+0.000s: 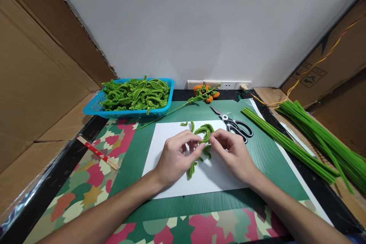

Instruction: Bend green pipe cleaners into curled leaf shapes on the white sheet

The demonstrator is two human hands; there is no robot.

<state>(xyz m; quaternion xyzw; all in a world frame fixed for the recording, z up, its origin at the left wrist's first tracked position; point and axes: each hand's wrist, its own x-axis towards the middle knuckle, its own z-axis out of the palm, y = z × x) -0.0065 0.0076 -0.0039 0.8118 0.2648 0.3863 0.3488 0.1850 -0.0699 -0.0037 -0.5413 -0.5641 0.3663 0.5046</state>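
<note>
Over a white sheet of paper (167,183), my left hand (178,156) pinches the lower left of a curled green fuzzy stem (206,127). My right hand (233,152) has its thumb and forefinger pressed together at the right side of the same curl. Several short bent green pieces (192,169) lie on the paper below and behind my hands, partly hidden by the fingers. Just beyond my right hand lie scissors (225,117) with black handles, their blades slightly apart.
A blue basket (128,113) full of bent green pieces stands at the back left. An orange flower stem (183,105) lies behind the paper. Long green stems (288,145) lie at the right, with a larger bundle (323,133) beyond. Wrapped chopsticks (97,152) rest at the left.
</note>
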